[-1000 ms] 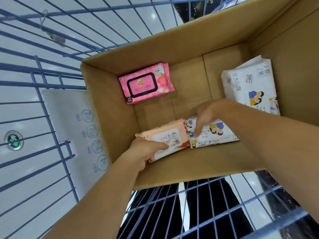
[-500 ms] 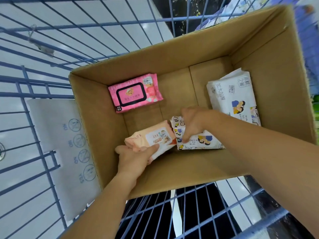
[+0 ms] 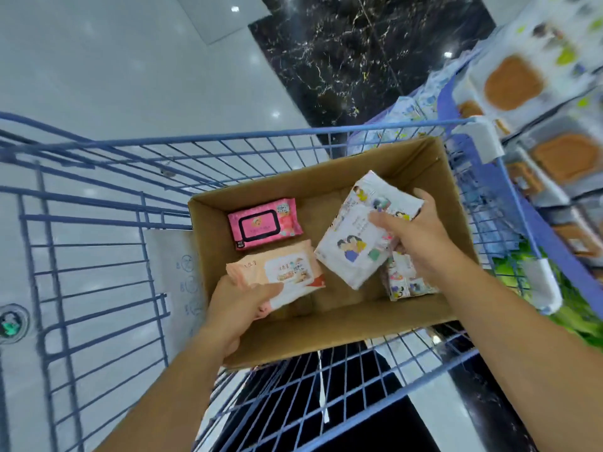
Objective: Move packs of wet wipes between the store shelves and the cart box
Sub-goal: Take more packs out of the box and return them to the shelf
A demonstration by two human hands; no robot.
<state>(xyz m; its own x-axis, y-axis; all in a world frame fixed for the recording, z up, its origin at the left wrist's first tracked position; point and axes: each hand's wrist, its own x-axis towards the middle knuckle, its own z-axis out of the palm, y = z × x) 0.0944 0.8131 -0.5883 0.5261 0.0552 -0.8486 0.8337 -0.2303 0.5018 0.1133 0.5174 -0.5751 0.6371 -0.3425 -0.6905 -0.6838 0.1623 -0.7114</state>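
An open cardboard box sits in a blue wire cart. My left hand grips a peach pack of wet wipes by its near end, raised above the box's near left corner. My right hand holds a large white pack with cartoon figures, tilted and lifted over the middle of the box. Below that hand, a smaller cartoon-printed pack rests at the box's near right. A pink pack with a black-framed lid lies flat at the far left.
Store shelves stacked with white and orange packs run along the right, close beside the cart. The cart's wire walls surround the box. Glossy white and black marble floor lies ahead and to the left.
My right hand left the small cartoon pack and now holds the large white pack, lifted from the box's right side. My left hand raised the peach pack. The view pulled back and up.
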